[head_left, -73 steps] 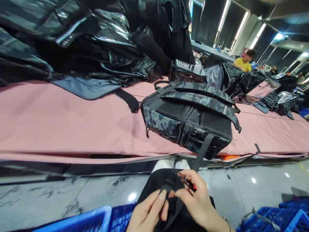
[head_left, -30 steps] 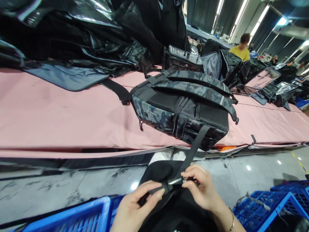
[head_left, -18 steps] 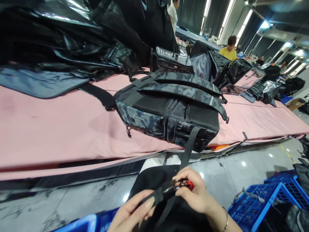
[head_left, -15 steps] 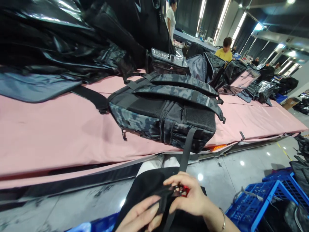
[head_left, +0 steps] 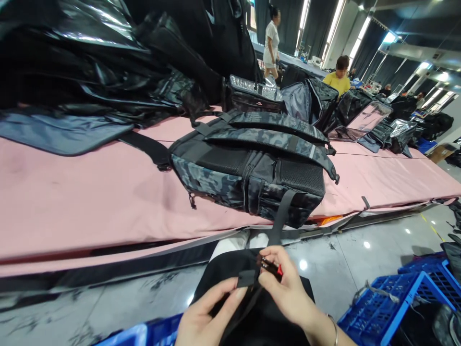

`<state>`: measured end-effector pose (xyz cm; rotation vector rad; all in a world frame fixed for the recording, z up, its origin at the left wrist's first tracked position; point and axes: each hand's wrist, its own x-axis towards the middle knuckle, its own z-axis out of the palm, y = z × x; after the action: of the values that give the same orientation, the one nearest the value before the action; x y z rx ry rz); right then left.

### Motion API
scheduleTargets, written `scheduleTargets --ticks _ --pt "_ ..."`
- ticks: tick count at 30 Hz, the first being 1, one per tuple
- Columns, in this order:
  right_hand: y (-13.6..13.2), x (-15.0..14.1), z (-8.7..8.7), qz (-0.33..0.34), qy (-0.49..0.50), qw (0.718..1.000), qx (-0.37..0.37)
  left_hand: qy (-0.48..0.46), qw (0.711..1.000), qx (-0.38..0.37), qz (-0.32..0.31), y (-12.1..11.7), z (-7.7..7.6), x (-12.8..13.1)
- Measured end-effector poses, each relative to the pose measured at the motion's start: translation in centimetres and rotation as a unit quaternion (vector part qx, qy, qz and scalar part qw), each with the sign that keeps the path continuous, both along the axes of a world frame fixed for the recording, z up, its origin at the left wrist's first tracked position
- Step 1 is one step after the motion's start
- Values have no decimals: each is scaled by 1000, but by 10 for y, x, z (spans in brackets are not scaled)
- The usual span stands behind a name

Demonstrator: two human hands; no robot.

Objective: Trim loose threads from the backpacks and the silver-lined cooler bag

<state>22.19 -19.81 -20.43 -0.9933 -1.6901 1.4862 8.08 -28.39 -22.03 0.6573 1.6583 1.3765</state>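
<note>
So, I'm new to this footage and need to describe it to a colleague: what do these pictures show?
There's no machine here, just one person's bare hands. Every picture comes from a camera on their head, looking forward and down. The left hand pinches a dark strap; the right hand holds a small red-and-dark tool, too small to identify. On the pink-covered table lies a camouflage backpack, its grey strap hanging over the near edge; more bags lie beyond.

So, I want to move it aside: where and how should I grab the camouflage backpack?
Probably by both shoulder straps, from above: the backpack lies with them uppermost, running lengthwise along its upturned back. Mind the webbing strap hanging off its near side.
</note>
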Motion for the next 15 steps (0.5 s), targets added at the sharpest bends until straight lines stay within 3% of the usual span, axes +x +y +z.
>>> scheduleTargets --ticks 6,10,15 --pt "-2 14 4 11 -50 991 123 -12 998 -18 60 0 -9 -7" --pt "-1 14 8 27 -63 972 224 29 999 12 33 0 0 -4" --pt "3 10 8 36 -52 960 274 92 995 32 -3 -1 0 -5"
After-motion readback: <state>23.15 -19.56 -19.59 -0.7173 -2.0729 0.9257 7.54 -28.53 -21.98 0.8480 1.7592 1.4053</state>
